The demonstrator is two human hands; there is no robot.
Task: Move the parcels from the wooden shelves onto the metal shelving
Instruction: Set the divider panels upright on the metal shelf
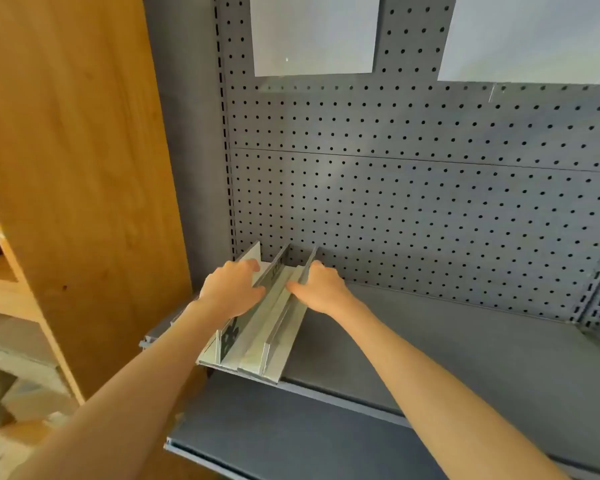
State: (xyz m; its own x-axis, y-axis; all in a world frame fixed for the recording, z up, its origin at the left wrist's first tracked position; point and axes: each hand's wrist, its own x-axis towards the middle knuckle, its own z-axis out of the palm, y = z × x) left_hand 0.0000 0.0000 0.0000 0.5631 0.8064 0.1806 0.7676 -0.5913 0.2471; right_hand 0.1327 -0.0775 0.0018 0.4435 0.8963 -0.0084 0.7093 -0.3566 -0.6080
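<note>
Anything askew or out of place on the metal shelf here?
Yes. The flat pale grey-green parcels stand on edge, leaning unevenly, their near ends overhanging the grey metal shelf front edge. Both hands, left and right, steady them.

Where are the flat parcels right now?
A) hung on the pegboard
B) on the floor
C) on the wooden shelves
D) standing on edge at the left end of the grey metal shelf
D: the parcels stand on edge on the metal shelf, between the left hand and the right hand.
</note>
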